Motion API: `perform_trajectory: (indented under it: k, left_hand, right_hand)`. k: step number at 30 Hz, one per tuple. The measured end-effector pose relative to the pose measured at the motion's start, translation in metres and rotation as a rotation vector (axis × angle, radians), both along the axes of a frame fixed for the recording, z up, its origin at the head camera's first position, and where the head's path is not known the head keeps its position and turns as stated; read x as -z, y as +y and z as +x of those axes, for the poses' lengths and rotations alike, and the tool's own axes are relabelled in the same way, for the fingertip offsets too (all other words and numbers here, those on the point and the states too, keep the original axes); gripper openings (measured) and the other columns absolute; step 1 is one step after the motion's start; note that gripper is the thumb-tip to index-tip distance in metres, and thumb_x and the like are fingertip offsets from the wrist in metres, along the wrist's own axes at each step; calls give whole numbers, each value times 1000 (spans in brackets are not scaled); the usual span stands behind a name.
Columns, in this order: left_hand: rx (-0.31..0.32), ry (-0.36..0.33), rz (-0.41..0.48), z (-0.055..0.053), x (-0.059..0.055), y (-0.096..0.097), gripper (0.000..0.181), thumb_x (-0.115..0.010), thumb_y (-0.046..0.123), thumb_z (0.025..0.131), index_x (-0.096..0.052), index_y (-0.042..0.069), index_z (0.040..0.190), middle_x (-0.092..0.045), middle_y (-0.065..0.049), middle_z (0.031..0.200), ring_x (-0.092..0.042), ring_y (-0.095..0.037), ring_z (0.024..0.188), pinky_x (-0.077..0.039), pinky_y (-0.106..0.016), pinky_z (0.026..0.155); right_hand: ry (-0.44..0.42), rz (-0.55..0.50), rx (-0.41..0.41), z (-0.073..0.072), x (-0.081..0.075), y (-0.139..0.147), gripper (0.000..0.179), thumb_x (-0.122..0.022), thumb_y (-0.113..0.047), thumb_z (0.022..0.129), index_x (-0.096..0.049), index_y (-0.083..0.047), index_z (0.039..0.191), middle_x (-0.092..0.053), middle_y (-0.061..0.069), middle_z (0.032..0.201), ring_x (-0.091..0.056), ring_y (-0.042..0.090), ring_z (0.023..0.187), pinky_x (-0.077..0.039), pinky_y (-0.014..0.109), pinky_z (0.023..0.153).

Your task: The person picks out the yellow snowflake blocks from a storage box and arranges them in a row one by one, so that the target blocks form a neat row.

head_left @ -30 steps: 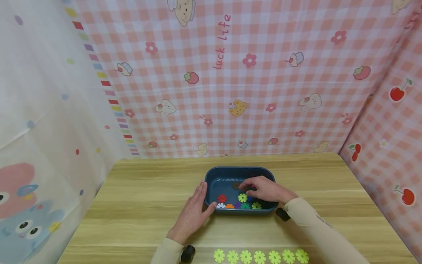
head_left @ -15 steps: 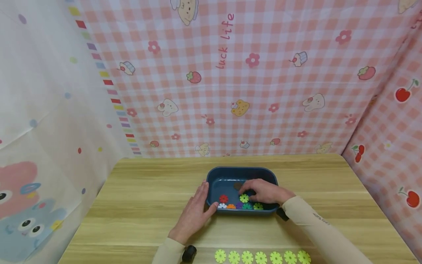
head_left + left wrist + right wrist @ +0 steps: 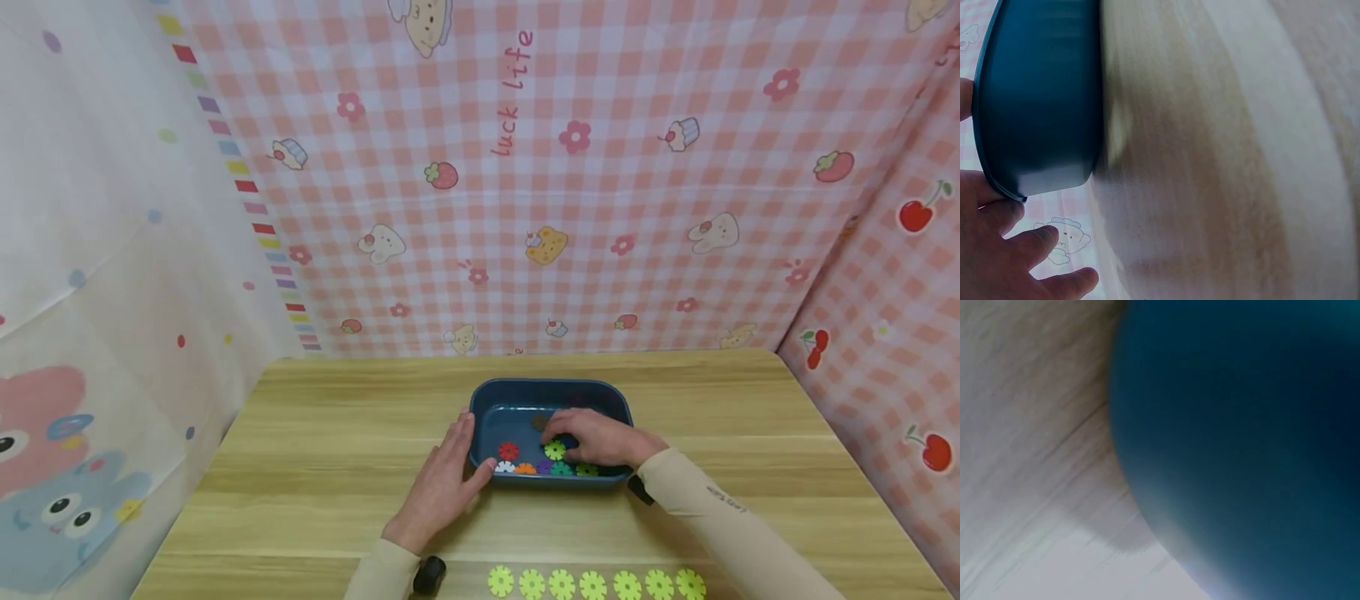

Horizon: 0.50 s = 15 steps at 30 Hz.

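A dark blue rectangular tray [image 3: 487, 425] holds several small notched plastic discs. Against its left end rests my left hand [image 3: 437, 487], fingers extended, thumb at the front rim. The left wrist view shows those fingers [image 3: 1034, 244] spread by the tray's corner. Reaching over the right side, my right hand [image 3: 600, 437] has its fingers bent down around a lime disc [image 3: 554, 451]; whether they pinch it cannot be made out. Around it lie a red disc [image 3: 508, 451], a white disc [image 3: 506, 467], an orange disc [image 3: 526, 469], a green disc [image 3: 561, 469] and a brown disc [image 3: 539, 422].
Along the near side of the wooden table [image 3: 330, 467] runs a row of several lime discs [image 3: 592, 584]. A pink checked cloth [image 3: 480, 208] hangs behind the table, with more patterned cloth at both sides. The right wrist view shows mostly the blurred tray wall [image 3: 1241, 437].
My right hand has shifted from the tray's back right toward the front, down to the lime disc. The left hand stays against the tray. The head view has turned slightly.
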<state>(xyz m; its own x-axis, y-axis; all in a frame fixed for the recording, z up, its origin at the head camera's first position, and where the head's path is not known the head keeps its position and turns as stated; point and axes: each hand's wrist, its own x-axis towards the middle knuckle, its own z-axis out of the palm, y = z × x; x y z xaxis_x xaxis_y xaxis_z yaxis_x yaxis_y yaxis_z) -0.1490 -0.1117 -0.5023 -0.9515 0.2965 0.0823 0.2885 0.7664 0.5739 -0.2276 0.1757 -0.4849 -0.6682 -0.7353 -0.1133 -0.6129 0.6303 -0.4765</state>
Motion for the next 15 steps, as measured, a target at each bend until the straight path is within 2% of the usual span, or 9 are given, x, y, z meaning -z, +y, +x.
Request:
perform_trajectory:
  k: [15]
  left_hand:
    - [4, 5, -1, 0, -1, 0, 80, -54, 48, 106, -22, 3, 164, -18, -11, 172, -25, -37, 155, -28, -63, 119]
  right_hand:
    - [41, -2, 7, 1, 1, 0, 23, -78, -10, 93, -76, -14, 115, -65, -3, 118, -60, 19, 112, -51, 47, 105]
